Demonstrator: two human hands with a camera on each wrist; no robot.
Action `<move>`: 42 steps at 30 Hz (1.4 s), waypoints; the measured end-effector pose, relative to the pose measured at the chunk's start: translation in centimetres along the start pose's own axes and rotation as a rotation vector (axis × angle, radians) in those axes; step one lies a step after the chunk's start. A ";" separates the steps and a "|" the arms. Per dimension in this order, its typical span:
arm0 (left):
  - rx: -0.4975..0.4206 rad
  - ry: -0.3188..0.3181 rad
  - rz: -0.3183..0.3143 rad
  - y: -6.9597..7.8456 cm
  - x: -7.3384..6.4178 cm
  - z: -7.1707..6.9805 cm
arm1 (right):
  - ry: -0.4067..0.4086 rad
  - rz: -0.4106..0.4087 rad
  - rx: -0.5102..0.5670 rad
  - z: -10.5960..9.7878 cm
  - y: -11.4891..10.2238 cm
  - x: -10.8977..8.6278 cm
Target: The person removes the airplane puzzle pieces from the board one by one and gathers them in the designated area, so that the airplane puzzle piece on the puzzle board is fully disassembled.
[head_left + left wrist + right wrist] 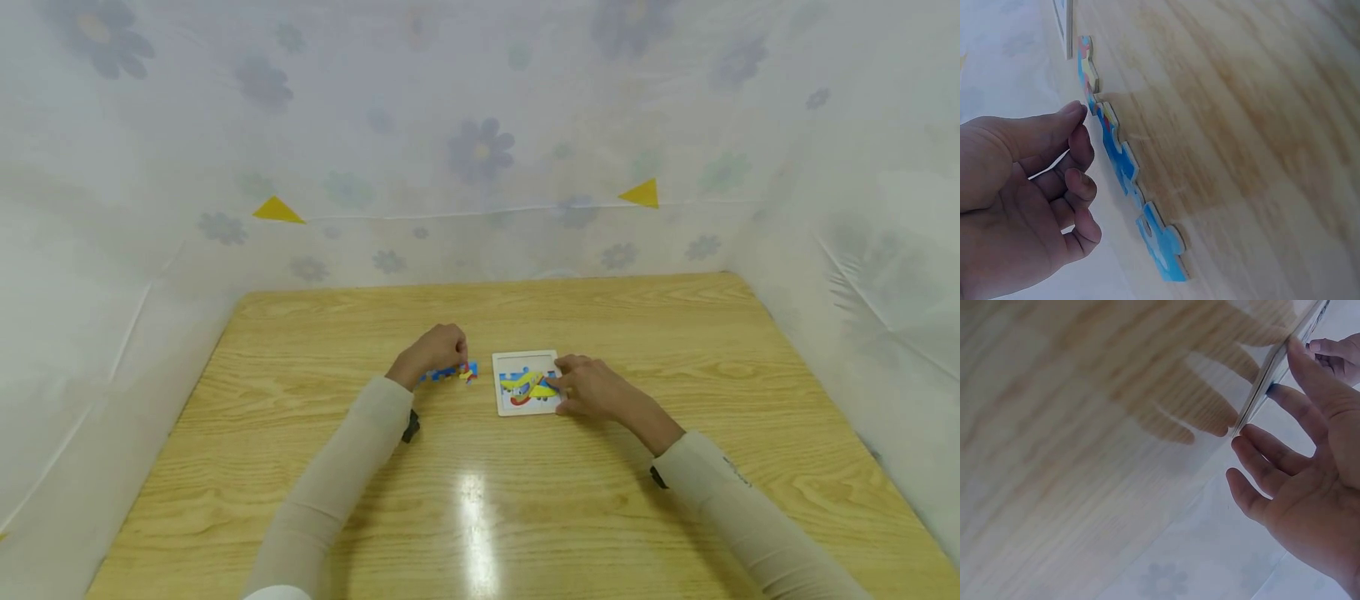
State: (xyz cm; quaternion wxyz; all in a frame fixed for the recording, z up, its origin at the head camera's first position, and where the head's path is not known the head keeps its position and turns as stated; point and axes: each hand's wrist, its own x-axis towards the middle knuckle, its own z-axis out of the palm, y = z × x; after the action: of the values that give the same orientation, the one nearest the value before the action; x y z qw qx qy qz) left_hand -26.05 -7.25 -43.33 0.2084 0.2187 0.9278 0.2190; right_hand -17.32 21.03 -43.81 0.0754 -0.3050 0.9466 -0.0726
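A square puzzle board with a pale frame lies on the table, its picture of yellow, blue and red pieces partly filled in. My right hand spans its right edge with fingers spread, the index fingertip on the pieces and the thumb near the frame's front corner. To the left of the board, several loose puzzle pieces lie in a row. Over their right end, my left hand pinches a small red and yellow puzzle piece between thumb and index finger; its other fingers are curled.
The wood-grain table extends around the board on all sides. Behind it hangs a pale flowered curtain with two yellow triangles, and similar sheets close off both sides.
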 end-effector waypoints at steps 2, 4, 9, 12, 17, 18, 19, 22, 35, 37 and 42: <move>-0.010 0.009 0.000 0.0 -0.1 0.0 | -0.001 -0.001 -0.011 0.0 0.0 0.0; -0.021 0.017 0.006 0.0 -0.2 -0.1 | -0.001 -0.001 -0.025 0.0 0.0 0.0; -0.024 0.019 0.051 0.2 -0.1 -0.1 | 0.008 -0.017 -0.069 0.0 0.0 0.0; -0.024 0.015 0.092 0.5 0.1 0.0 | 0.018 -0.027 -0.086 0.1 0.1 0.0; -0.054 0.005 0.148 1.6 0.5 0.6 | 0.052 -0.044 -0.085 0.3 0.0 0.0; -0.068 0.001 0.152 1.9 0.5 0.7 | 0.059 -0.052 -0.083 0.4 -0.1 0.1; -0.073 -0.004 0.157 2.1 0.6 0.9 | 0.066 -0.058 -0.079 0.4 -0.2 0.1; -0.067 -0.011 0.157 2.9 0.8 1.4 | 0.094 -0.101 -0.065 0.4 -0.6 0.3; 0.029 -0.035 0.165 4.9 1.3 2.6 | 0.122 -0.223 -0.039 0.8 -1.8 1.1; 0.030 -0.043 0.161 5.1 1.3 2.8 | 0.123 -0.230 -0.047 0.9 -1.9 1.1; 0.062 -0.056 0.138 5.4 1.2 3.0 | 0.117 -0.234 -0.059 0.9 -2.1 1.2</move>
State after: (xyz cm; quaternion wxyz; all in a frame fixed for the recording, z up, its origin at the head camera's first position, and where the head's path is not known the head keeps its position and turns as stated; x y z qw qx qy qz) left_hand -23.93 -1.33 -43.42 0.2118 0.2946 0.9106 0.1979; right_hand -16.89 18.58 -44.39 0.0022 -0.4109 0.9089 -0.0707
